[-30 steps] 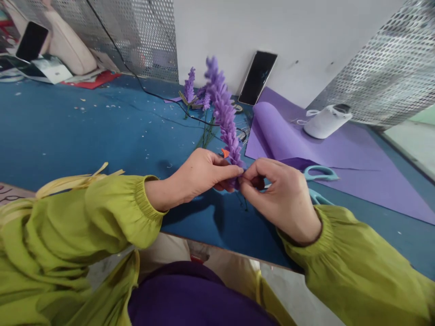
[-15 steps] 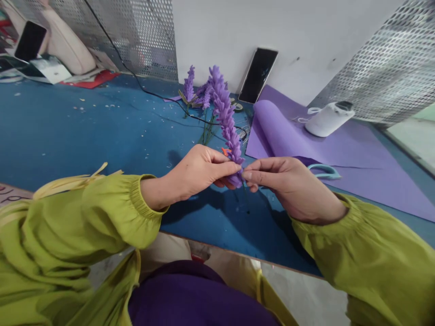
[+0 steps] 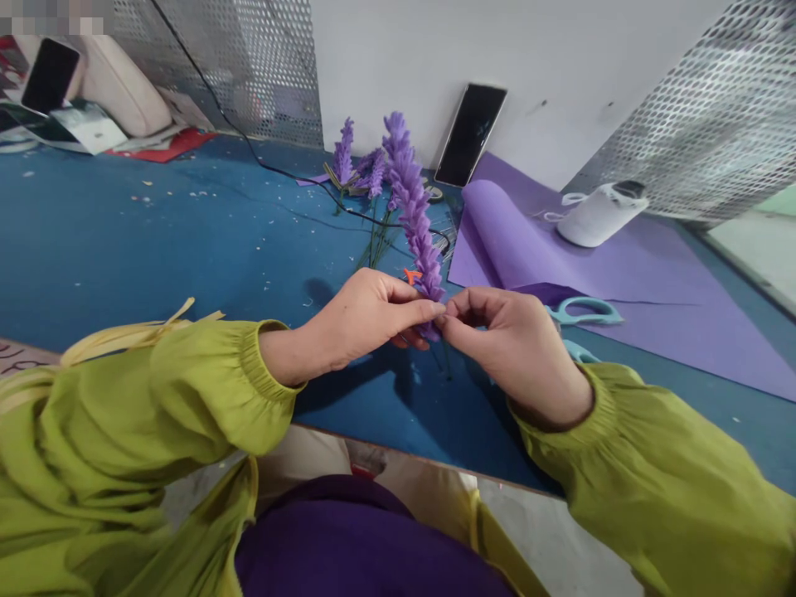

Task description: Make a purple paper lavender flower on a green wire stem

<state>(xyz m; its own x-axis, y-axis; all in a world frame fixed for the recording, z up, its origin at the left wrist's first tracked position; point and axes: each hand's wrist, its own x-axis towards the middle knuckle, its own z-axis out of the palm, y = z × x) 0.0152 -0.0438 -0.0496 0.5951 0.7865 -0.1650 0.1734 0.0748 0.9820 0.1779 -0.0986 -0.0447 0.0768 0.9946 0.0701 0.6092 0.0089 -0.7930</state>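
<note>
A long purple artificial lavender flower [image 3: 412, 199] stands tilted over the blue table, its tip leaning away from me. My left hand [image 3: 371, 319] pinches it near its lower end between thumb and fingers. Right beside that pinch, my right hand [image 3: 505, 340] has its thumb and fingertips pressed together at the flower's base. Fingers cover most of the base, so I cannot make out exactly what the right fingertips grip. A short piece of green stem [image 3: 448, 365] shows below the hands.
Smaller lavender flowers [image 3: 344, 152] lie at the back, near a black cable [image 3: 279, 172]. Purple sheet material [image 3: 652, 274], light blue scissors [image 3: 588, 312] and a white spool [image 3: 600, 217] lie to the right. A phone [image 3: 471, 135] leans on the white panel [image 3: 398, 58].
My right hand has shifted slightly left and inward against the flower's base, uncovering more of the scissors. My left hand keeps its pinch, almost unmoved.
</note>
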